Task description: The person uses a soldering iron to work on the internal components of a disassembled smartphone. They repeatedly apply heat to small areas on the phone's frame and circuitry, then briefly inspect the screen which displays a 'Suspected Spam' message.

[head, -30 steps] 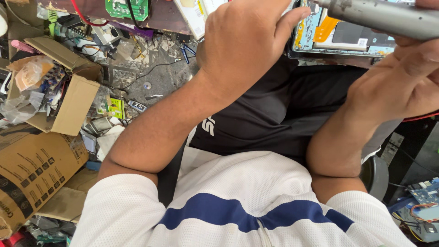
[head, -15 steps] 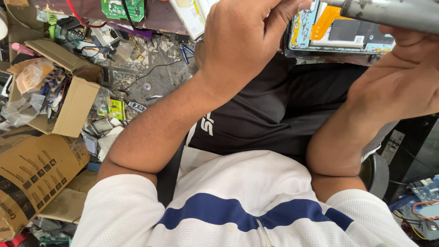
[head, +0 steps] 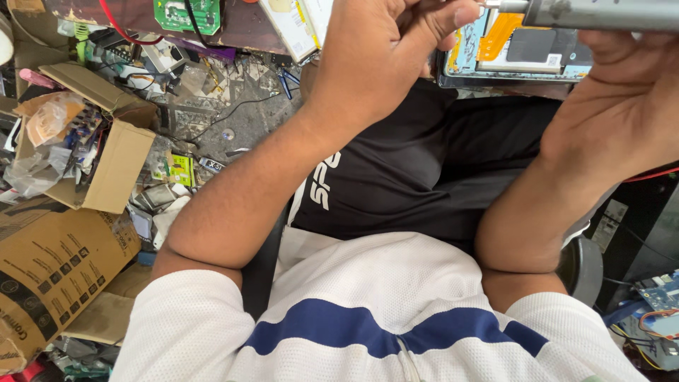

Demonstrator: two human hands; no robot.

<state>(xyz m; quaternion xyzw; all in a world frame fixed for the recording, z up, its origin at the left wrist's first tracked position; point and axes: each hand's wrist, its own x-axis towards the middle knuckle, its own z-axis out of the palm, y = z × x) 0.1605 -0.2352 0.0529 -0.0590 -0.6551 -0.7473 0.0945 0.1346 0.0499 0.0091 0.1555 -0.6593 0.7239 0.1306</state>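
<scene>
From the head camera, looking down your chest, your right hand (head: 622,106) is wrapped around a grey metal cylindrical tool (head: 601,13), fingers closed over its barrel so it lies nearly level along the top edge of the view. The tool's narrow tip points toward your left hand (head: 382,49), which is curled up, with thumb and fingertips pinched together right at that tip; whether anything small sits between those fingers cannot be told.

Just beyond the tool, partly hidden by both hands, lies an opened flat electronic device with an orange flex strip and a dark inner plate (head: 516,49), resting on the dark worktop (head: 240,28). Left of the device along the same worktop edge are a pale flat panel (head: 297,25) and, farther left, a green circuit board (head: 185,13) with a red wire (head: 117,25) looping beside it.

Below the worktop, well left of the device, the floor is littered with small parts. An open brown cardboard box (head: 117,166) holds clear plastic bags and scraps, and a larger printed cardboard carton (head: 49,276) lies nearer you. Between your forearms show black trousers (head: 417,177) and your white shirt with a blue stripe (head: 368,311).
</scene>
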